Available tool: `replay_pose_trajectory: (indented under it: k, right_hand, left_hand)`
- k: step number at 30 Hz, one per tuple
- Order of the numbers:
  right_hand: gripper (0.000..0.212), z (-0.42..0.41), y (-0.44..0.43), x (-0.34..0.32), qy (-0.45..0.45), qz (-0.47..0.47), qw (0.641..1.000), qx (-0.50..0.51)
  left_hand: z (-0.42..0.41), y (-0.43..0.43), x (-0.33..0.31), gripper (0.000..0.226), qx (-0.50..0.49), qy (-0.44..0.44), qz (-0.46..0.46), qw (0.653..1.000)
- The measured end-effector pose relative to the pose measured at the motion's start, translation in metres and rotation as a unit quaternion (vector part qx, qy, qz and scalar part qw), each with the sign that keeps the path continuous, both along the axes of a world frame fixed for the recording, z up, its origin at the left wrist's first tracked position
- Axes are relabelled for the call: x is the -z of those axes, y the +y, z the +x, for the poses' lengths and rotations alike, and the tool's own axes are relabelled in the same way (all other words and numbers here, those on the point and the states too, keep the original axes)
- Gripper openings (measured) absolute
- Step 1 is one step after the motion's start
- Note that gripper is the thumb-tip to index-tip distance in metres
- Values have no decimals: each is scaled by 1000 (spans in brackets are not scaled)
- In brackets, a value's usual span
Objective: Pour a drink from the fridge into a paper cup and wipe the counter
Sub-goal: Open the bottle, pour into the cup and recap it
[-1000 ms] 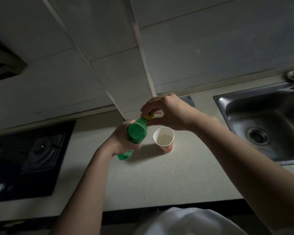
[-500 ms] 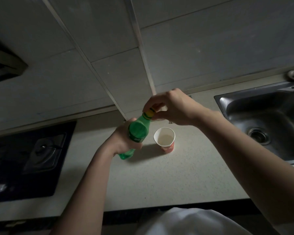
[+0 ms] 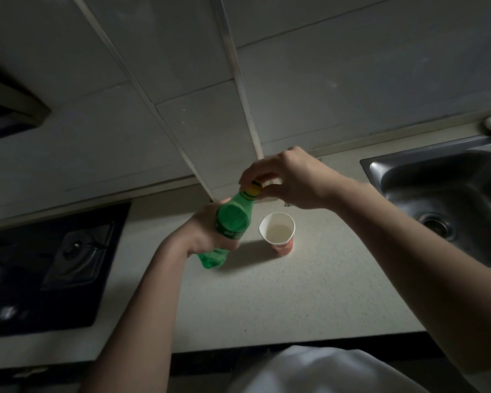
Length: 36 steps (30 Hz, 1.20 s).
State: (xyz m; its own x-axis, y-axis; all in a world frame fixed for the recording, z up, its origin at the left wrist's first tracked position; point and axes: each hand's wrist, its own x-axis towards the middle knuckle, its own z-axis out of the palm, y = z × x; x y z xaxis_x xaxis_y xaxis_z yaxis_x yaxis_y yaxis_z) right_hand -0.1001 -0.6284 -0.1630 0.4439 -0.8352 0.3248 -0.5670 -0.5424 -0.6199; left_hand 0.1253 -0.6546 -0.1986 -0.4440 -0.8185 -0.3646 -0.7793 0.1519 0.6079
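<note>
Counter [image 3: 267, 302]: pale, speckled, hard. No spill shows in this dim light and no cloth is in view. Sink [image 3: 408, 177] at 3 o'clock from the cup, stove [image 3: 54, 265] at 9 o'clock.

Green bottle [image 3: 233, 219]: held above the counter, mid-frame, tilted with its neck toward 1 o'clock. Your left hand [image 3: 199, 236] is wrapped round the lower body, fingers curled on the label band. Likely thin plastic, light, and it will give under a squeeze, so hold firm at the waist but don't crush it while the cap is loose. If it is cold from the fridge the wall may be damp and slick; I can't confirm that here.

Paper cup [image 3: 284, 248]: upright on the counter, just beside the bottle at its 4 o'clock, not touching it. Pale liquid seems to sit low inside. It looks very light and soft-walled, easy to tip or dent. Take it low round the red band with a gentle wrap, never by the rim.

Yellow cap [image 3: 254, 190]: on the neck, pinched by the fingertips of your right hand [image 3: 292, 180]. Small and ridged, so a fingertip twist suits it. Whether it is going on or off, I cannot tell.
</note>
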Motion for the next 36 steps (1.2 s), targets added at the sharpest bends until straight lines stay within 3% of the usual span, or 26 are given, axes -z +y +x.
replay_pose_trajectory:
  k: [7,13,16,24,36]
  right_hand:
    - [31,1,2,0,-7,7,1000,-22]
    - [30,9,4,6,-36,-7,999,29]
    - [41,9,2,5,-53,32,997,48]
    - [34,4,2,0,17,-10,999,39]
    - [32,-1,0,4,26,-11,1000,13]
  left_hand:
    - [11,-5,-8,60,44,-7,57,997]
    - [10,-3,-3,54,18,-2,16,1000]
    - [9,-2,-2,53,1,10,-3,1000]
    - [10,-2,-6,59,-2,9,-5,1000]
    - [12,-8,-9,53,34,-11,43,998]
